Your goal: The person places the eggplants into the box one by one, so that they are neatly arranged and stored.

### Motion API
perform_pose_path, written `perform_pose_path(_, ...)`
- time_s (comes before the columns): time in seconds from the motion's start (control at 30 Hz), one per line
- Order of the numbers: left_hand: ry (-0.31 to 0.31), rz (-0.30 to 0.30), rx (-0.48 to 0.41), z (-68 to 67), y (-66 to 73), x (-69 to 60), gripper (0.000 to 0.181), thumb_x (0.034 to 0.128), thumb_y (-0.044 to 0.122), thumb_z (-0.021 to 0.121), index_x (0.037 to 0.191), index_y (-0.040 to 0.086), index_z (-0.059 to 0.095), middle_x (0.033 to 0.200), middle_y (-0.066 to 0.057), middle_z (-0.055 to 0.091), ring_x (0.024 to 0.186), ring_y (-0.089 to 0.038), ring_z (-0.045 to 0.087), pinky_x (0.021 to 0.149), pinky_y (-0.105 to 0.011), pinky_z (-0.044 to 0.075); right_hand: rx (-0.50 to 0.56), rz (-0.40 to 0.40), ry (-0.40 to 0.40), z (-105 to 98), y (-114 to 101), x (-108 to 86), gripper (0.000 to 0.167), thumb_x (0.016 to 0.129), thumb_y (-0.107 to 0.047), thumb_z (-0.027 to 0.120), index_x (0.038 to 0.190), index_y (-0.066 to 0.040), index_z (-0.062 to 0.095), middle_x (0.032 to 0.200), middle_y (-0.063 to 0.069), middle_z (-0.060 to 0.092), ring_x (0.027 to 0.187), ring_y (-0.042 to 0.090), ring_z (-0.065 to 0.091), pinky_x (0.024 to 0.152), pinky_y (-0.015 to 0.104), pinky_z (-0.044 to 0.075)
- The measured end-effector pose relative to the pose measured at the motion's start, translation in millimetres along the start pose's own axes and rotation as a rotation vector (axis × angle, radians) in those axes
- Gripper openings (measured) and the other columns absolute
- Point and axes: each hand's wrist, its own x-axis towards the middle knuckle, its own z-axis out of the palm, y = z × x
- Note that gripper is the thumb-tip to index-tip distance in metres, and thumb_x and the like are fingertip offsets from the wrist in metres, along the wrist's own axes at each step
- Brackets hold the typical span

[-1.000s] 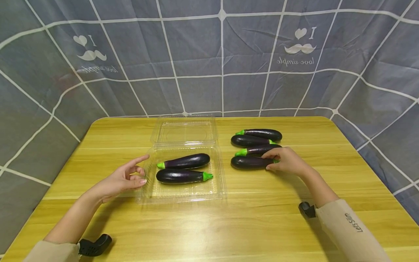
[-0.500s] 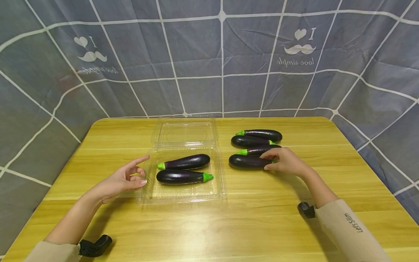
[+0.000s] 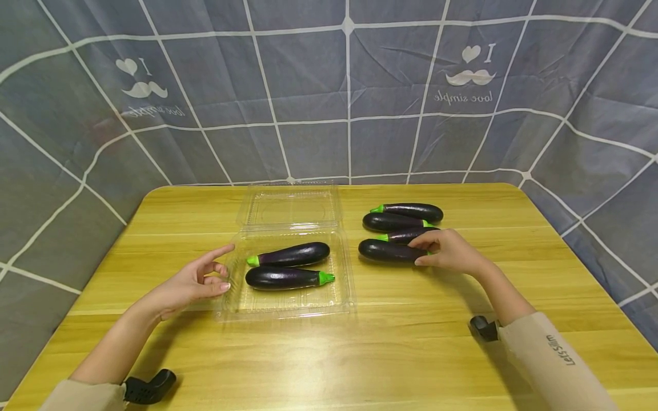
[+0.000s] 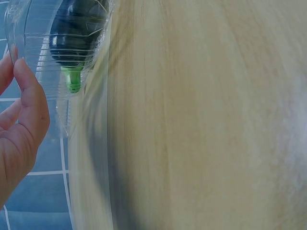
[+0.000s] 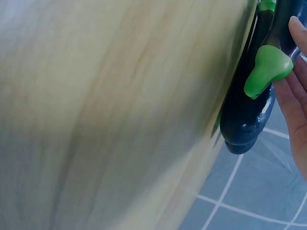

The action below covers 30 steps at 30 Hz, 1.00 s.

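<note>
Right hand [image 3: 448,252] — round an eggplant [image 3: 386,251]; left hand [image 3: 189,279] — at a clear container [image 3: 288,300]

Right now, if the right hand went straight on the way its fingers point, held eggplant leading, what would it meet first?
Probably the right rim of the clear container, just past the eggplant that the right hand pinches; height is unclear, so it might pass over.

A creased grey cloth [image 3: 308,74] hangs behind and along both sides of the yellowish wood-grain worktop [image 3: 390,365], whose far corners are rounded. White lines [image 3: 349,74] cross the cloth in a grid, with hearts, moustaches [image 3: 470,77] and mirrored lettering [image 3: 464,97] printed between. Pale glare [image 3: 308,345] lies toward the near edge.
</note>
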Motion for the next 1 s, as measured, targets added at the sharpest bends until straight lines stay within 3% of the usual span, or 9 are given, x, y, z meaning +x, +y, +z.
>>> perform_pose_path(0.53, 0.001, 0.002, -0.003, 0.0, 0.1, -0.3, 0.077, 0.0888, 0.0, 0.06, 0.148, 0.002, 0.011, 0.099, -0.009, 0.04, 0.08, -0.008, 0.05, 0.069, -0.022, 0.05, 0.013, -0.016, -0.033, -9.9, -12.9, -0.7, 0.031, 0.076, -0.014, 0.077, 0.105, -0.004, 0.069, 0.101, 0.006, 0.067, 0.086, 0.017, 0.062, 0.074, 0.03, 0.051)
perform_pose_path(1.0, -0.003, -0.013, 0.003, -1.5, 0.2, 0.2, 0.077, 0.0892, 0.0, 0.059, 0.148, 0.001, 0.009, 0.097, -0.007, 0.039, 0.078, -0.008, 0.049, 0.068, -0.022, 0.049, 0.032, -0.081, -0.056, -18.4, -28.6, -2.5, 0.033, 0.077, -0.013, 0.076, 0.108, -0.006, 0.068, 0.104, 0.005, 0.066, 0.083, 0.012, 0.061, 0.068, 0.026, 0.051)
